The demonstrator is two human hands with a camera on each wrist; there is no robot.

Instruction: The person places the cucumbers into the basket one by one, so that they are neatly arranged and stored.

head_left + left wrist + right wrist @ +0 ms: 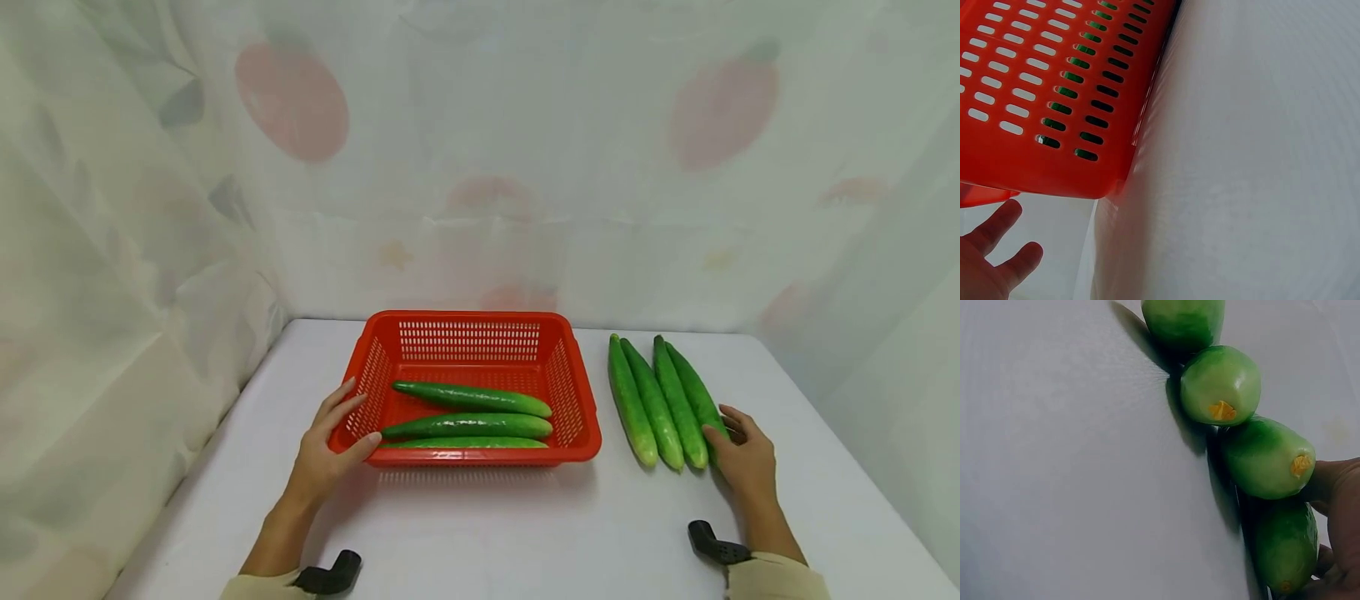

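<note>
A red plastic basket (468, 456) stands on the table with three green cucumbers (472, 398) lying crosswise inside. At its left front corner is my left hand (322, 454), thumb at the front rim and fingers spread along the left side. The left wrist view shows two of its fingers (1025, 261) extended beside the slotted basket wall (1054, 169). To the right of the basket, several more cucumbers lie side by side. My right hand (744, 454) grips the rightmost cucumber (693, 385) near its front end, thumb on the left and fingers on the right; its fingers are partly hidden.
The white table (480, 533) ends at a patterned curtain (480, 250) behind and at another hanging sheet on the left (150, 333). Black wrist devices (716, 546) sit at both sleeves. The cucumber (632, 404) nearest the basket lies just right of its rim.
</note>
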